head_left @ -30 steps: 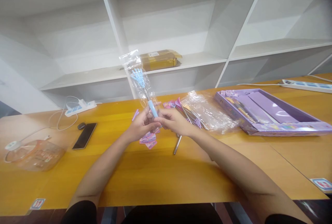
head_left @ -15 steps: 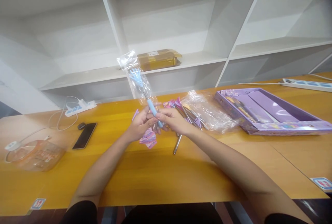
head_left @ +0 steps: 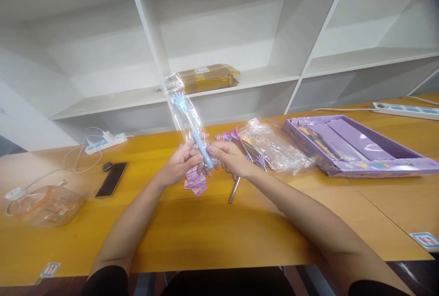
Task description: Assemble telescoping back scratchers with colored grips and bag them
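Note:
A light-blue back scratcher (head_left: 199,142) with a hand-shaped head sits inside a clear plastic sleeve (head_left: 175,83), tilted up and to the left above the table. My left hand (head_left: 179,163) is closed on the sleeve beside the blue handle. From the other side, my right hand (head_left: 229,156) pinches the sleeve near the handle's lower end. Small pink printed cards (head_left: 196,182) lie on the table below my hands, partly covered by them. Several more back scratchers (head_left: 235,190), with pink and purple heads and metal rods, lie just behind my right hand.
Crumpled clear plastic bags (head_left: 274,147) lie beside an open purple box (head_left: 343,168) on the right. To the left are a phone (head_left: 111,180), a power strip (head_left: 106,143) and an orange-tinted clear container (head_left: 51,207). A taped brown package (head_left: 206,79) rests on the shelf behind.
The blue back scratcher and its sleeve have shifted slightly, with the head a little lower and further right. Both hands still grip it, and my left hand has moved slightly left.

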`<state>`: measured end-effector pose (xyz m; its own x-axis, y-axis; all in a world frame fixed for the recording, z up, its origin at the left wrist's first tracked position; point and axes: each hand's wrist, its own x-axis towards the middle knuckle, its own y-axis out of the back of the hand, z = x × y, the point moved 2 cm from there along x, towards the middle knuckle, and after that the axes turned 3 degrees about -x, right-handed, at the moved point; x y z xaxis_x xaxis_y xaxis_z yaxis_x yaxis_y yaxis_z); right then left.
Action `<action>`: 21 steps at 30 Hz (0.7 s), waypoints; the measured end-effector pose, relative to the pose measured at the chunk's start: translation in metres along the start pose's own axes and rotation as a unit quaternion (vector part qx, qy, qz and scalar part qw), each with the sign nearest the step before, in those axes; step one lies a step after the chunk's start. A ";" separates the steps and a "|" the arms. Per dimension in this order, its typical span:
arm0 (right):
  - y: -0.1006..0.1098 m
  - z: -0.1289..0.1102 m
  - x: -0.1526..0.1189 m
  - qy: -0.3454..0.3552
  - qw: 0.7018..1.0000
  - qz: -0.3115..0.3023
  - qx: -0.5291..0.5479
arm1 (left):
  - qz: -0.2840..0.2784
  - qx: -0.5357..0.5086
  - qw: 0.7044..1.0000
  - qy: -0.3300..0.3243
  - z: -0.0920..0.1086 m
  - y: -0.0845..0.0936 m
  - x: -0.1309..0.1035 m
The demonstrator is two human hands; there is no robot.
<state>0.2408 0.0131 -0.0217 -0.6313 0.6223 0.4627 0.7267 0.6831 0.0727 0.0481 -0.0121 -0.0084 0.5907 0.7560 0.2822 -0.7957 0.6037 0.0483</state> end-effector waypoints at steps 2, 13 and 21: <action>0.000 -0.001 -0.001 0.002 1.000 -0.007 0.000 | -0.011 -0.009 1.000 -0.003 0.001 0.001 -0.001; 0.012 0.003 0.000 -0.022 0.999 0.027 -0.015 | -0.018 -0.005 1.000 -0.012 -0.005 0.002 -0.001; 0.009 -0.004 -0.001 -0.011 0.998 -0.024 -0.054 | 0.074 0.034 0.996 0.021 -0.007 -0.003 -0.001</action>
<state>0.2490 0.0172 -0.0179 -0.6712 0.5991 0.4365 0.7197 0.6677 0.1904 0.0510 -0.0128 -0.0154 0.4708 0.8458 0.2510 -0.8806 0.4679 0.0751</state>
